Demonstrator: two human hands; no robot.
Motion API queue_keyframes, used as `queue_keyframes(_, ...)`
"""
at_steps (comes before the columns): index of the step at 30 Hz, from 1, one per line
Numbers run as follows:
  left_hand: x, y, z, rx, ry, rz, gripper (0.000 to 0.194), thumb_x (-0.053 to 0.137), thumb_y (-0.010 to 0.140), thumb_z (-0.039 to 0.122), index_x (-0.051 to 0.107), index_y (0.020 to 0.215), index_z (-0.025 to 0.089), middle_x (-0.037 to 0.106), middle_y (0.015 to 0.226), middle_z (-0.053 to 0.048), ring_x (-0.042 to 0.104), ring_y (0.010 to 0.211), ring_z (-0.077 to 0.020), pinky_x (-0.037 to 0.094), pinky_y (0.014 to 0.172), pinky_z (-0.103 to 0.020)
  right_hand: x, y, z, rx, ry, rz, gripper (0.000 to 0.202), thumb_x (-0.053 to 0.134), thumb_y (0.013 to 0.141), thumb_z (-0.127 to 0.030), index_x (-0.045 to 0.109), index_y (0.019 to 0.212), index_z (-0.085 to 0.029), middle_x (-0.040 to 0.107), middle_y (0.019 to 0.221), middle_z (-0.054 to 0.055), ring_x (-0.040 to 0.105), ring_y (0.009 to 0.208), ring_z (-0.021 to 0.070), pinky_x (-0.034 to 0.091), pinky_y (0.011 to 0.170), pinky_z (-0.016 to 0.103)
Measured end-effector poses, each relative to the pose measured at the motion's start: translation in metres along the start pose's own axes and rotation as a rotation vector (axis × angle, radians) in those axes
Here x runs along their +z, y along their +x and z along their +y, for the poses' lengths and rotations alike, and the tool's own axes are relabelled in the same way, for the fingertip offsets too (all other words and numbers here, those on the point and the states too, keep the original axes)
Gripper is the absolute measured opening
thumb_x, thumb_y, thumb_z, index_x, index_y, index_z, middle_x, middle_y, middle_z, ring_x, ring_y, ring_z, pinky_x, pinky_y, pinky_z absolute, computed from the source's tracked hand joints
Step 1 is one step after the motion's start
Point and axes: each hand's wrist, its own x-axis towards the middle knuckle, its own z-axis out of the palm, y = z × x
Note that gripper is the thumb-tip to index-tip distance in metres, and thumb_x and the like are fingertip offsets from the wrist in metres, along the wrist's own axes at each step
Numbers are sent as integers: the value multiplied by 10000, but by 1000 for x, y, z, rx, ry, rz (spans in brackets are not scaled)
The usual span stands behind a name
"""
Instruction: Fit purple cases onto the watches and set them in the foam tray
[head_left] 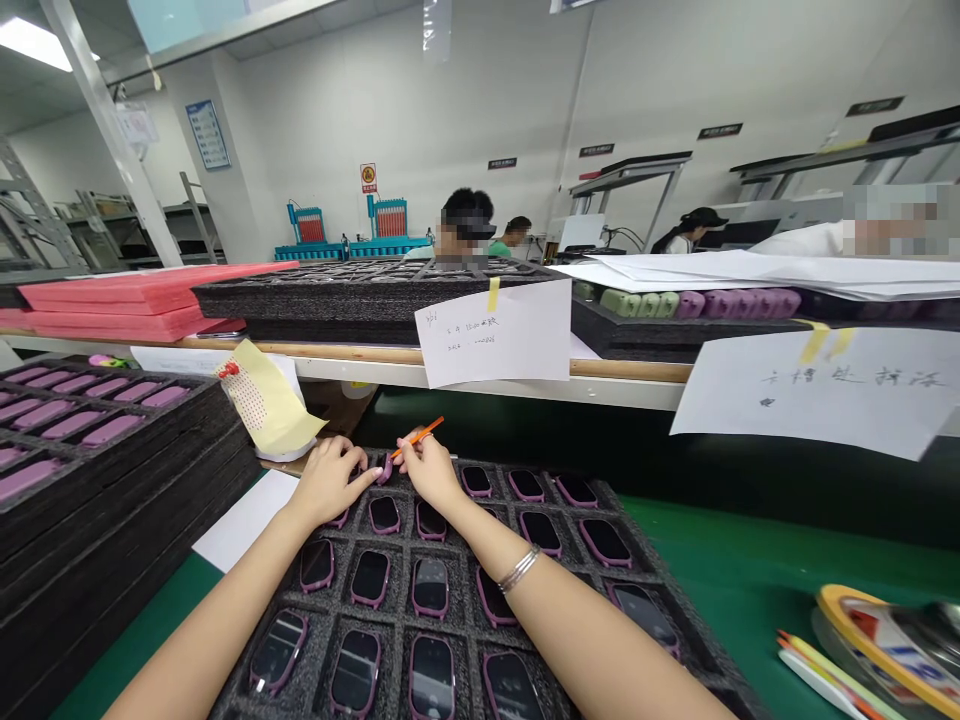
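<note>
A black foam tray (pixel 397 555) lies before me, its pockets filled with purple-framed smartwatch cases (pixel 431 587) that have dark glass faces. At the tray's far edge, one purple watch case (pixel 385 468) stands tilted on its side. My left hand (pixel 330 480) steadies it, thumb against its side and the other fingers curled over the tray edge. In my right hand (pixel 429 470) a thin orange pen-like stick (pixel 424 435) is pinched, its lower end against or very near that case. The exact contact is too small to make out.
At left rises a stack of foam trays (pixel 112 500) with purple cases. A shelf edge (pixel 630 375) with taped notes crosses ahead. Tape rolls (pixel 885 640) and pens (pixel 825 675) lie on the green mat at right. Several people sit beyond the shelf.
</note>
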Motion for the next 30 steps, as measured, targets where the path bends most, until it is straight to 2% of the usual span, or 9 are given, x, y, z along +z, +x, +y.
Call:
queue_keyframes(8, -18, -12, -9, 82, 49, -16, 293, 612, 948, 388, 646, 1163, 191, 634, 1265, -95, 617, 1124, -254, 511, 971, -497, 1, -1, -1, 15, 43, 30, 276, 610, 986, -339, 620, 1193, -158, 667, 1144, 74, 681, 930, 196, 590, 799, 387)
queue_keyframes(16, -14, -18, -17, 146, -26, 3, 276, 605, 959, 323, 635, 1205, 201, 609, 1324, -99, 597, 1183, -266, 503, 999, -512, 5, -6, -8, -17, 108, 57, 261, 611, 986, -339, 627, 1169, -154, 675, 1104, 65, 683, 893, 184, 593, 773, 369)
queue_keyframes(23, -9, -14, -22, 144, -135, 53, 288, 608, 957, 343, 627, 1202, 193, 634, 1264, -94, 639, 1082, -240, 549, 924, -464, 37, -2, -21, -42, 178, 5, 250, 609, 987, -339, 632, 1152, -153, 679, 1078, 60, 684, 862, 175, 595, 748, 352)
queue_keyframes(27, -10, -17, -28, 142, -215, 65, 298, 611, 955, 347, 623, 1204, 184, 645, 1236, -91, 651, 1050, -234, 558, 902, -456, 53, 12, -21, 6, 215, -6, 274, 612, 985, -340, 621, 1187, -156, 670, 1128, 70, 683, 912, 192, 593, 784, 378)
queue_keyframes(30, -11, -19, -32, 148, -262, 61, 295, 610, 956, 347, 625, 1202, 185, 646, 1239, -92, 650, 1058, -235, 555, 910, -459, 57, 18, -15, 64, 227, 0, 295, 611, 984, -344, 609, 1214, -159, 661, 1156, 77, 681, 938, 202, 591, 798, 391)
